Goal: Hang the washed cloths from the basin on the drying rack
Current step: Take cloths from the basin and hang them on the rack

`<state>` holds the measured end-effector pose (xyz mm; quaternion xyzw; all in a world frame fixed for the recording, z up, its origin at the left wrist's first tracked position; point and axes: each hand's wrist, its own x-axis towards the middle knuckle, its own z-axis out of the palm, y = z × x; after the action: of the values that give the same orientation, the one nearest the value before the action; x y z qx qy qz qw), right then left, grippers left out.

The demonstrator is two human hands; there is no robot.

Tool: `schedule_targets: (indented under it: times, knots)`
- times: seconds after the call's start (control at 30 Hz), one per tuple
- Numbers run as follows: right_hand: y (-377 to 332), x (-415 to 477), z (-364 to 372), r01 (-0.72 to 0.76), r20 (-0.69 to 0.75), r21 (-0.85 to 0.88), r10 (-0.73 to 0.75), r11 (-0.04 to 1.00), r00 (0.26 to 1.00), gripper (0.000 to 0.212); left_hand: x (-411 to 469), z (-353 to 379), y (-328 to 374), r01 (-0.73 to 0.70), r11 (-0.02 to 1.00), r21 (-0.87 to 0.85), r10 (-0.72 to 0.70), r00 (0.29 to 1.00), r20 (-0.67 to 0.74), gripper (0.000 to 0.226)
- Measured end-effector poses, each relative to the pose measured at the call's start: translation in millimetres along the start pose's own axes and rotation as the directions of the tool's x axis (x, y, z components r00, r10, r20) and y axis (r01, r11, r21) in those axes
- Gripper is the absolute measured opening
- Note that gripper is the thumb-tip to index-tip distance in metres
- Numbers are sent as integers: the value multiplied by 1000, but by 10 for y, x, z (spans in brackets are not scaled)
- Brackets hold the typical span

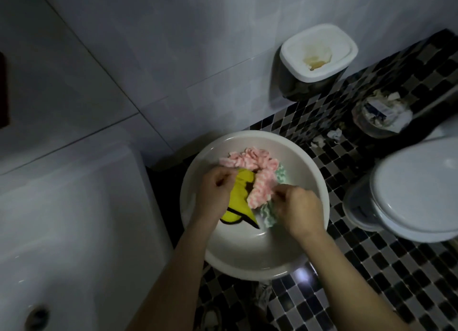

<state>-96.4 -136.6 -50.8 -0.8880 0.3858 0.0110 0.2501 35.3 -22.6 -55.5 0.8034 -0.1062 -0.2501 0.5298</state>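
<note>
– Yellow cloth (239,196), black trim: where, and how does it handle?
– In the basin (247,256), left of middle, its tail pointing at the near rim. Pink cloth (250,160) is bunched toward the far rim and green cloth (269,218) lies under both on the right side. All soft and limp, probably wet, so heavier than they look and liable to drip (and cling to each other). Best taken by a hem or corner, one at a time.
– Hands?
– Left hand (215,191): fingers curled, pinching the yellow cloth's upper edge. Right hand (300,209): fingers curled at the pink cloth's near end, seemingly pinching it (could have the green one too, too dim to tell).
– Pose?
– Both forearms reach in over the near rim, palms down, knuckles up, hands apart with the cloths between them.
– Rack?
– Not in view.
</note>
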Motion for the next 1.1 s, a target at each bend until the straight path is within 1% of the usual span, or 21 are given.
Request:
schedule_targets:
  times: [0.07,0.13,0.17,0.2,0.23,0.27,0.3,0.33,0.37,0.43,0.47,0.5,0.53,0.57,0.63,0.67,0.77,0.87,0.97,1.03,1.1]
  knots:
    - [-68,-39,-127,50,-37,0,-50,999,998,14,-91,-74,255,-19,997,-79,21,999,24,17]
    - [-130,-93,-242,49,-66,240,-34,970,997,10,-186,-157,442,-24,992,-127,28,999,36,18]
    - [-162,-99,-289,-16,-33,435,34,900,999,11,-209,-187,494,-4,989,-150,9,999,34,17]
    - [-215,-119,-373,-121,40,649,125,751,991,13,-227,-215,544,20,984,-176,-15,999,28,14]
    - [-278,-145,-467,-229,143,814,197,534,970,15,-238,-240,578,45,977,-209,-41,999,22,11]
    - [-338,-166,-549,-311,252,900,219,305,943,16,-254,-254,619,75,967,-241,-74,997,15,9]
    - [-386,-195,-626,-351,317,924,208,152,925,17,-279,-261,676,101,956,-275,-102,995,8,10]
    - [-440,-251,-711,-360,340,928,173,102,925,18,-318,-275,737,138,933,-334,-144,990,7,11]
    - [-480,-299,-781,-341,326,928,110,153,939,16,-357,-275,794,180,897,-404,-187,982,24,12]
    - [-508,-345,-815,-228,281,879,-69,418,957,9,-405,-250,878,256,809,-529,-259,963,70,10]
    - [-520,-365,-807,-143,267,821,-149,553,952,17,-432,-247,904,277,785,-553,-270,958,96,8]
    - [-520,-367,-777,-60,249,765,-208,641,946,26,-444,-248,892,262,805,-532,-245,964,103,6]
    - [-540,-396,-783,14,197,725,-226,689,954,28,-468,-255,903,236,837,-494,-204,972,118,12]
    - [-547,-394,-766,52,142,717,-218,695,966,24,-482,-268,897,226,851,-473,-177,973,146,21]
    - [-549,-396,-805,35,109,741,-172,670,979,14,-537,-311,909,268,796,-543,-186,961,202,25]
    - [-565,-409,-856,0,131,781,-164,624,978,15,-552,-350,910,283,775,-566,-179,956,233,24]
    - [-544,-411,-932,-125,202,890,-134,438,970,26,-586,-449,865,246,813,-528,-103,953,286,17]
    - [-523,-407,-1016,-206,242,939,-106,274,964,35,-605,-551,903,198,850,-488,-85,966,245,23]
    - [-527,-427,-1111,-199,233,942,-96,272,968,53,-653,-634,1084,115,875,-470,-21,979,200,35]
    - [-540,-421,-1168,-199,238,936,-106,289,965,55,-656,-643,1181,26,897,-442,46,987,152,45]
    - [-565,-426,-1244,-162,213,931,-126,326,969,51,-681,-602,1286,-55,938,-342,102,987,123,53]
